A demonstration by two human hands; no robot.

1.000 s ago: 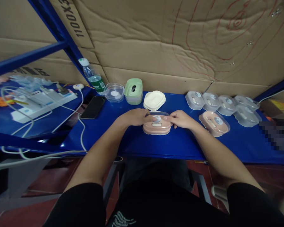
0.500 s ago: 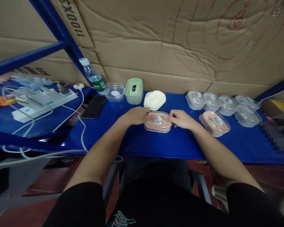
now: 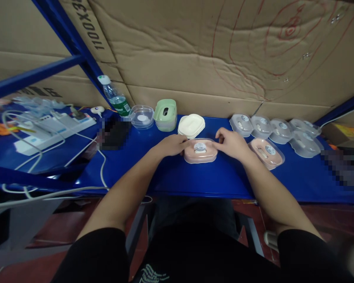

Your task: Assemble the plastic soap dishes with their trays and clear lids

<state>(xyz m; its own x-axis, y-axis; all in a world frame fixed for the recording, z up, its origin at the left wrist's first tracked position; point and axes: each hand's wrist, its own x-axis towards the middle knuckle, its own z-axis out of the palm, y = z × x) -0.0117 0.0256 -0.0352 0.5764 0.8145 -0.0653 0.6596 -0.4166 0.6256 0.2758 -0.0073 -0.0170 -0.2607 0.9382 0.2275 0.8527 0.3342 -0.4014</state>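
The pink box (image 3: 201, 157) has shifted slightly right. The right hand (image 3: 231, 144) has spread its thumb and fingers apart.

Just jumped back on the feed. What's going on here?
A person has both hands at a pink container under a clear cover, on the blue table. The left hand is at its left edge; the right hand is at its right edge, thumb toward it, though firm contact is hard to tell. Cream pieces are stacked just behind, with a green container to their left. A second pink container sits to the right.
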